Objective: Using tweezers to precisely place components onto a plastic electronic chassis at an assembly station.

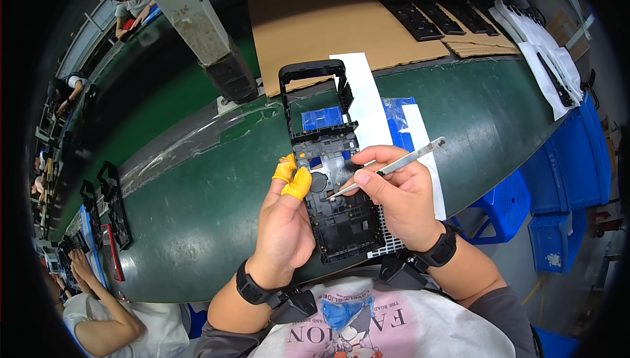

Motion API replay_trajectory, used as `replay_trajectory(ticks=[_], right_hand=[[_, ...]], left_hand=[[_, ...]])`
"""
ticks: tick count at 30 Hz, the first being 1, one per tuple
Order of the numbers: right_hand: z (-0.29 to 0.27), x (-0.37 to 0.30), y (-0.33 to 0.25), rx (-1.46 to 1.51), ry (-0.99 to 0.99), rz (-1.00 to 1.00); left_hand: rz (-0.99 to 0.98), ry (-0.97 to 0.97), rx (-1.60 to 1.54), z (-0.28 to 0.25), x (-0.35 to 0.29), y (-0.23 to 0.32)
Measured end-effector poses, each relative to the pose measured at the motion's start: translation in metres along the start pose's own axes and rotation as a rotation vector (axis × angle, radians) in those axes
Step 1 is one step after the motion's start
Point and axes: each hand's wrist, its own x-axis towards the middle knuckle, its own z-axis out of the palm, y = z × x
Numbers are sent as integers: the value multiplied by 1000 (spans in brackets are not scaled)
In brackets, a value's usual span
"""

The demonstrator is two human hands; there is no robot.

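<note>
A long black plastic housing (344, 227) with a handle-like open frame at its far end is tilted up in front of me, above the table's near edge. My left hand (283, 230) grips its left side, with yellow finger cots (296, 184) on the thumb and a finger. In my right hand (407, 204) are silver metal tweezers (420, 152), pinched between thumb and fingers. Their tips reach down to the middle of the housing's inner face, beside a round recess. Whether the tips hold a small part, I cannot tell.
Under the housing, white sheets (367, 89) and blue film (398, 116) lie on the green table (485, 108). Several black housings (410, 17) rest on cardboard (308, 23) at the back. A pillar (197, 23) stands beyond. Blue bins (551, 174) are right; a co-worker (125, 325) sits left.
</note>
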Motion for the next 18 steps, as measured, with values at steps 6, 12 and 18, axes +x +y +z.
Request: replay_trajectory(ticks=[6, 12, 18], right_hand=[[1, -1, 2, -18, 14, -1], [2, -3, 5, -1, 18, -43], [-16, 0, -4, 99, 98, 7]], left_hand=[[9, 18, 6, -3, -1, -1], [-2, -49, -4, 1, -4, 3], [-2, -70, 26, 3, -1, 1]])
